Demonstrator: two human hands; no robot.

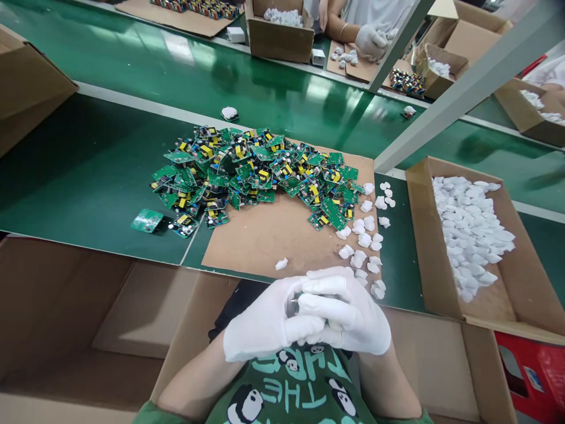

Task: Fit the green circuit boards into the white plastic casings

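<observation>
My left hand [274,321] and my right hand [353,312], both in white gloves, meet in front of my shirt at the table's near edge. Their fingers are curled together around a small thing. Only a greyish, shiny bit of it shows between the fingers, so its kind is hidden. Just beyond them, a single white piece [281,264] lies on the cardboard sheet [260,241]. More crumpled-looking white pieces [358,258] are scattered along the sheet's right side. Farther back is a heap of green circuit boards [247,168] with yellow and black components.
A cardboard box of white pieces [472,235] stands at the right. One circuit board [147,221] lies apart at the left. A slanted white post [441,106] rises at the right. Across the green belt [203,70], a co-worker's gloved hand [373,41] is beside more boxes.
</observation>
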